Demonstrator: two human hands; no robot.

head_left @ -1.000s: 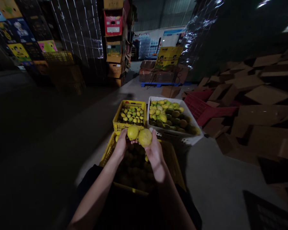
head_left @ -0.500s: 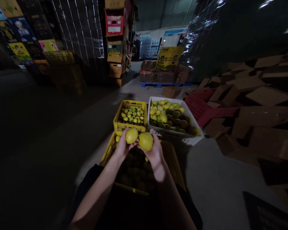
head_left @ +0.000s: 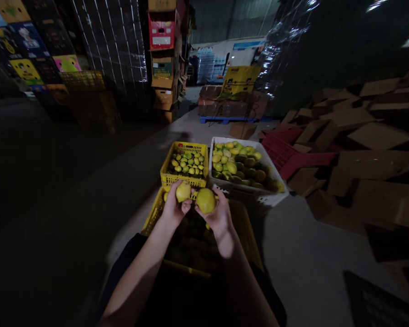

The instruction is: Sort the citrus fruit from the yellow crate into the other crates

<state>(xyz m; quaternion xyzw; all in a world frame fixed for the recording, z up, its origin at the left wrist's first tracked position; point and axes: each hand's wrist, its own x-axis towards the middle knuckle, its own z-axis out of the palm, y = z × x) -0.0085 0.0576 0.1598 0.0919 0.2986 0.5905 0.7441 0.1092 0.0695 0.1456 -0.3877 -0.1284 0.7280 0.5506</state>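
My left hand (head_left: 173, 206) is closed around a yellow lemon (head_left: 183, 192). A larger, greener lemon (head_left: 206, 200) rests in my right hand (head_left: 221, 214), with the fingers curled about it. Both hands are held side by side over a near yellow crate (head_left: 248, 231), whose shadowed inside holds dim round fruit. Just beyond stands a smaller-looking yellow crate (head_left: 164, 175) with several yellow-green lemons (head_left: 187, 162). To its right, a white crate (head_left: 276, 175) is heaped with yellow and green lemons (head_left: 230, 167), partly in shadow.
Flattened and broken cardboard boxes (head_left: 368, 177) pile up on the right, beside a red crate (head_left: 284, 152). Behind the crates, a blue pallet (head_left: 225, 120) carries boxes and a yellow carton (head_left: 240, 81). Stacked cartons (head_left: 162, 68) rise at the back.
My left hand has moved slightly left with its lemon, widening the gap between the two fruits, and its lemon has turned a little. My right hand has barely shifted.
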